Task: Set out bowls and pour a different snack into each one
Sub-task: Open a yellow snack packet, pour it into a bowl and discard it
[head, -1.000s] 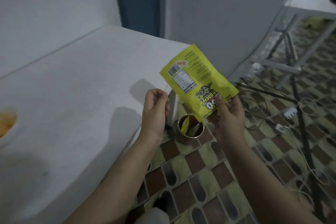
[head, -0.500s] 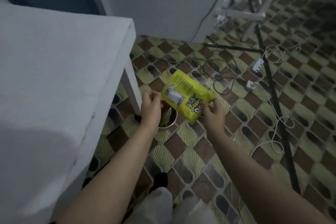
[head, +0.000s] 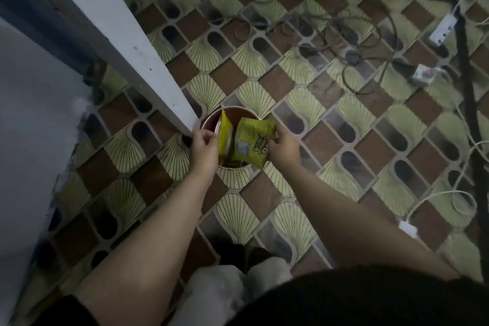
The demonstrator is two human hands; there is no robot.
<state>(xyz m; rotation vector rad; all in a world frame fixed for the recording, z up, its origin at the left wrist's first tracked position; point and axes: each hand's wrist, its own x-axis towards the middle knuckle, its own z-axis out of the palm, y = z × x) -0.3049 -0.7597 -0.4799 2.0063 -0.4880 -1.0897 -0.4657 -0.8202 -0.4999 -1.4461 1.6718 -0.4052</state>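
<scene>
While the right hand (head: 284,146) pinches it, the yellow packet (head: 251,144) looks crumpled.

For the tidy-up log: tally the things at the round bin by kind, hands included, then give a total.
Hands: 2, the left hand and the right hand
Yellow snack packets: 2, one packet in the right hand, one wrapper standing in the bin
Round bins: 1, the bin on the floor beside the table leg
Total: 5
</scene>
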